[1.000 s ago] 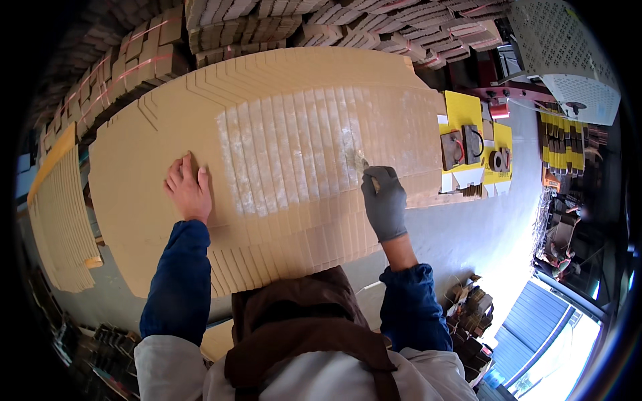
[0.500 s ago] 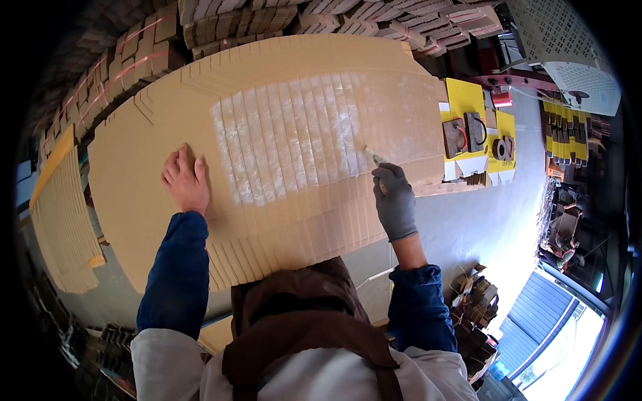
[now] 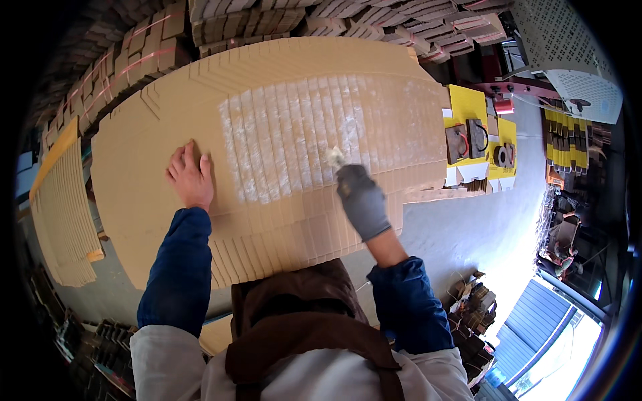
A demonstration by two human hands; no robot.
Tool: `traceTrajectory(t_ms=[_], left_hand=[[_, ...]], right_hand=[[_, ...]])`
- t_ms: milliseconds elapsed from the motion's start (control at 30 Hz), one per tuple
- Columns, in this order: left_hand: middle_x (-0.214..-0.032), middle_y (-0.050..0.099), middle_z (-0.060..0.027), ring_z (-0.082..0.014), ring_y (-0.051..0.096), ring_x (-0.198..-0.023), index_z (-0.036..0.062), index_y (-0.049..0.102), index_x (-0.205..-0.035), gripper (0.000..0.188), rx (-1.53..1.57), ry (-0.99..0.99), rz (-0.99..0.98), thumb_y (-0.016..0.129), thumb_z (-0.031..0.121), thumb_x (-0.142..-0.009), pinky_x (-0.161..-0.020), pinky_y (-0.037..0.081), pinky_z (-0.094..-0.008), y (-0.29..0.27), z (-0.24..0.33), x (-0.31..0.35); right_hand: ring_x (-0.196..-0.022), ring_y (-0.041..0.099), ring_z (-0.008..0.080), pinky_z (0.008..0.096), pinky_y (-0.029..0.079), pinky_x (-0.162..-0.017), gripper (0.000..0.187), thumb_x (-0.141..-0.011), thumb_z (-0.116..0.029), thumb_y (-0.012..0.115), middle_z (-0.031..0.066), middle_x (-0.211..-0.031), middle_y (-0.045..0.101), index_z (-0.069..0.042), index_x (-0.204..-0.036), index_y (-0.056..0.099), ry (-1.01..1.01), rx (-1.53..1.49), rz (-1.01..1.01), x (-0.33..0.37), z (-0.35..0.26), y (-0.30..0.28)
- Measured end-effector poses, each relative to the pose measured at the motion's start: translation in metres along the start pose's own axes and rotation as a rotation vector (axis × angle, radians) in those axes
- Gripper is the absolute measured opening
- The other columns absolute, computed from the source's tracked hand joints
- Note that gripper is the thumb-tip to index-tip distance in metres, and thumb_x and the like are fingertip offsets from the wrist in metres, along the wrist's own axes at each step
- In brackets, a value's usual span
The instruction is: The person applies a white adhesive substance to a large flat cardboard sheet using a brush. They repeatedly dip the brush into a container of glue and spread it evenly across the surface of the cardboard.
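Head view: gloved right hand wrapped around a brush-like tool, pale tip just beyond the fingers; bare left hand laid flat; beneath both, overlapping cardboard sheets, white-streaked between the hands.

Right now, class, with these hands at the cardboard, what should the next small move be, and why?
Probably a light sweep rightward with the pale-tipped brush: the gloved right hand grips it over the cardboard, and the white coating looks fainter toward the right. The bare left hand rests on the cardboard's left part, which may help steady it.
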State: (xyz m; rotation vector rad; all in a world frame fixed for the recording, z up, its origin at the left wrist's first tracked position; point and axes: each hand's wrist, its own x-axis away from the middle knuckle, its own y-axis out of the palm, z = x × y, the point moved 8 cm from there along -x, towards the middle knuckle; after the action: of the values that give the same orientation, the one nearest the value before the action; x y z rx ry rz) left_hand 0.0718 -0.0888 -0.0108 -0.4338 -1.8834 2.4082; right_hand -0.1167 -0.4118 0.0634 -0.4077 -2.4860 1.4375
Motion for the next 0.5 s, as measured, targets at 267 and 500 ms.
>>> traceTrajectory(t_ms=[267, 500], left_hand=[[-0.137, 0.048, -0.0080, -0.0286, 0.040, -0.132, 0.0151, 0.052, -0.139, 0.048, -0.018, -0.007, 0.014, 0.053, 0.038, -0.097, -0.110, 0.024, -0.0536, 0.000, -0.001, 0.000], [-0.136, 0.048, -0.0110, -0.0305, 0.041, -0.130, 0.0138, 0.051, -0.139, 0.048, -0.013, -0.007, 0.007, 0.051, 0.038, -0.098, -0.110, 0.025, -0.0517, -0.004, 0.000, 0.001]], right_hand=[[-0.079, 0.067, 0.0384, 0.0435, 0.055, -0.067, 0.010, -0.085, -0.009, 0.066, 0.0164, -0.097, 0.066, -0.007, -0.096, 0.066, -0.035, -0.208, 0.184, -0.050, 0.010, -0.027], [-0.082, 0.067, 0.0354, 0.0381, 0.053, -0.072, 0.009, -0.087, -0.014, 0.068, 0.0168, -0.090, 0.068, -0.006, -0.090, 0.068, 0.090, -0.179, 0.191, -0.088, 0.009, -0.026]])
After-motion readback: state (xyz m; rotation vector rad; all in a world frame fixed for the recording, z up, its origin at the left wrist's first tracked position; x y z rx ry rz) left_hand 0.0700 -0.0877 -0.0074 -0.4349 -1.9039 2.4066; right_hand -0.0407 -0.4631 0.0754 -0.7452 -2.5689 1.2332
